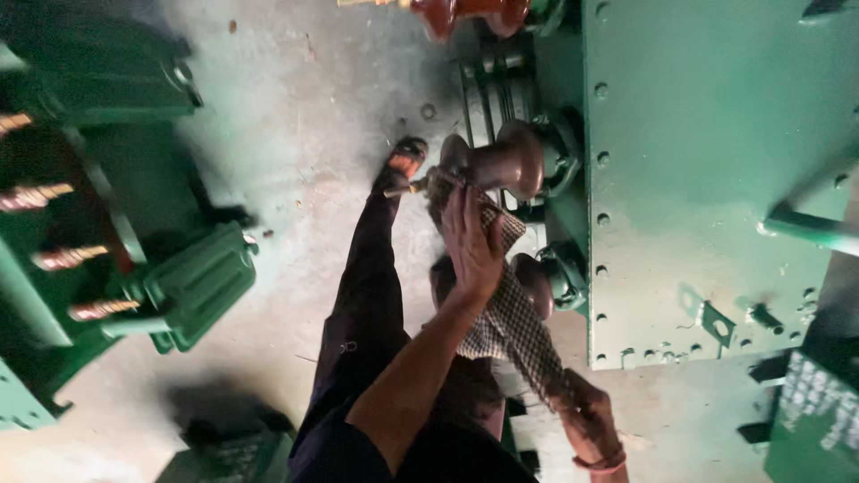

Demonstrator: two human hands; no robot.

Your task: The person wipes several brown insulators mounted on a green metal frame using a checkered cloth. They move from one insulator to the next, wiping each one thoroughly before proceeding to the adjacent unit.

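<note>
- Head view: a checked cloth [510, 313] is seen stretched between both hands, running from the upper brown insulator [506, 163] down toward the lower right of the frame.
- Left hand [472, 246]: fingers are closed over the cloth's upper end, pressed against the insulator's stem near its metal stud [407, 188].
- Right hand [591, 420]: fingers are clamped on the cloth's lower end, pulled taut.
- The insulator is mounted on the side of a green tank [707, 179]; a second insulator [537, 279] sits just below, partly covered by the cloth.
- Step judged in hand: wiping the upper insulator with the cloth drawn around it.
- Next move is judged to call for alternate pulls on each end, tension kept, cloth kept off the stud threads.
- A sandalled foot [404, 161] is noted on the concrete floor [295, 116].
</note>
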